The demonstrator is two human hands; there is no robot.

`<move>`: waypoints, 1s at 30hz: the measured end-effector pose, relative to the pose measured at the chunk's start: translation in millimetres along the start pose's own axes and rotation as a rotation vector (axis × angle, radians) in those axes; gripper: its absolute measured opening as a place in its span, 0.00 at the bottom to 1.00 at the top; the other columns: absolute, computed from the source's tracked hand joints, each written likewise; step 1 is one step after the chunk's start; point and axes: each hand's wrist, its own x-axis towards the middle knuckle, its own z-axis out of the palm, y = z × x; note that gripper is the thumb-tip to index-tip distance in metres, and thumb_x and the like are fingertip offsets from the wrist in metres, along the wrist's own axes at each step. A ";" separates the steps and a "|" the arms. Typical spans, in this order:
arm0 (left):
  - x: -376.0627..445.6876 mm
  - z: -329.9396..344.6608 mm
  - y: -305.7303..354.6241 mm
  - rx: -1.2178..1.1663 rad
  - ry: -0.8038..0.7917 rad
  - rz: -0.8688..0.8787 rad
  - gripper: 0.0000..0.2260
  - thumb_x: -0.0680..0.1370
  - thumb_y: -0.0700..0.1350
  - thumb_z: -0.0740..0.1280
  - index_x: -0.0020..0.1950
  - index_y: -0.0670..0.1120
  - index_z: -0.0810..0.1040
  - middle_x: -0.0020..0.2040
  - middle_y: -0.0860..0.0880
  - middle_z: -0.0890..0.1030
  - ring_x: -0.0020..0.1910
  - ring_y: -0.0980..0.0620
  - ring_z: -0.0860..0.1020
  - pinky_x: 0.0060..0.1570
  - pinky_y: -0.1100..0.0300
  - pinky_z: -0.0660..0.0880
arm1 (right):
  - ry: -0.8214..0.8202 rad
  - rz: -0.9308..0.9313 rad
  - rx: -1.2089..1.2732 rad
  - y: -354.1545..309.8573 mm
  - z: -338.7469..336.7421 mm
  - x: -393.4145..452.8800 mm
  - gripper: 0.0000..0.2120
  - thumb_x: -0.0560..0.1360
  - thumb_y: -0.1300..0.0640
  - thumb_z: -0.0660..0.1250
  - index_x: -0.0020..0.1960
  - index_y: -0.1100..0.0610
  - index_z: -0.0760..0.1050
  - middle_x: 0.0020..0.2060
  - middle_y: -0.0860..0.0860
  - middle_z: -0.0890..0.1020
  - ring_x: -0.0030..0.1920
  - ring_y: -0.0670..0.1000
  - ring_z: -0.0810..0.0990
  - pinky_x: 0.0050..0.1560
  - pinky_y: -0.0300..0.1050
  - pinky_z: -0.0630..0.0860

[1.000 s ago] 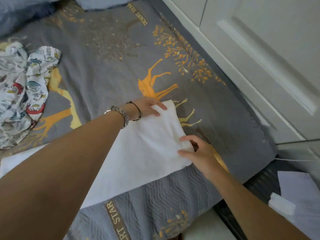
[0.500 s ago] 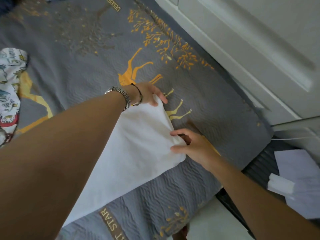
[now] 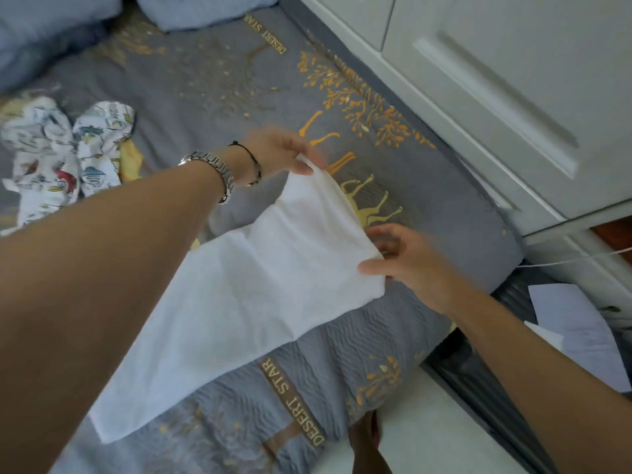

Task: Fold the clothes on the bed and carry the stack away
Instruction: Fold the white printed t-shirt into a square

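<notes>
Printed garment [image 3: 61, 159] crumpled far left on bed [image 3: 205, 83], unfolded, apparently awaiting turn. Left hand [image 3: 277, 153] pinching far corner of white cloth [image 3: 266, 278], raised off bedspread, likely to carry edge over for fold. Right hand [image 3: 407, 265] pinching near corner, keeping edge taut. Wardrobe [image 3: 513, 80] alongside.
</notes>
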 end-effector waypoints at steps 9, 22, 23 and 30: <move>-159.6 -77.2 -46.8 -0.210 0.122 -0.077 0.14 0.74 0.31 0.66 0.41 0.50 0.84 0.35 0.61 0.84 0.40 0.63 0.80 0.46 0.73 0.76 | -0.125 -0.060 -0.191 -39.5 146.2 -59.0 0.16 0.65 0.67 0.74 0.50 0.54 0.81 0.41 0.49 0.83 0.41 0.47 0.79 0.47 0.46 0.78; -307.0 -66.1 -242.8 -0.354 0.527 -0.460 0.11 0.70 0.29 0.68 0.43 0.45 0.77 0.38 0.53 0.78 0.38 0.58 0.76 0.36 0.69 0.75 | -0.225 -0.108 -0.474 43.8 370.9 -54.4 0.11 0.63 0.62 0.70 0.45 0.55 0.79 0.36 0.47 0.81 0.40 0.48 0.80 0.41 0.45 0.76; -309.8 -60.0 -255.1 -0.356 0.562 -0.482 0.11 0.70 0.29 0.68 0.46 0.42 0.78 0.39 0.54 0.78 0.38 0.58 0.75 0.36 0.70 0.75 | -0.214 -0.098 -0.474 51.7 378.7 -51.9 0.11 0.63 0.62 0.70 0.45 0.55 0.79 0.36 0.47 0.80 0.39 0.49 0.79 0.41 0.45 0.76; -303.4 -24.4 -306.9 -0.524 0.718 -0.536 0.10 0.71 0.31 0.70 0.43 0.46 0.77 0.41 0.53 0.78 0.33 0.59 0.74 0.29 0.71 0.75 | -0.183 -0.067 -0.520 90.9 405.9 -40.7 0.15 0.64 0.63 0.67 0.50 0.52 0.78 0.41 0.47 0.82 0.43 0.50 0.80 0.41 0.42 0.73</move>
